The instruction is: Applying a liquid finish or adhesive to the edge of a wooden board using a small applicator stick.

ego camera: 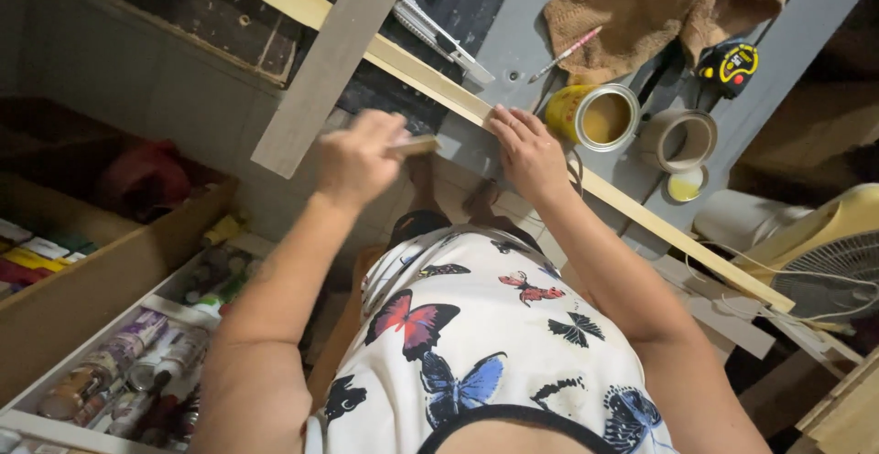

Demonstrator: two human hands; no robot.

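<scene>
Pale wood strip along counter edge: right hand flat, fingers together, steadying; left hand clamped on brush, coating step, next stroke needs reloading.

Both arms are extended forward from the body with the elbows bent, the forearms converging toward the hands. The left hand is closed into a fist, knuckles upward, with the thumb pressed against the curled fingers. The right hand is held flat, palm down, fingers extended and together.
</scene>
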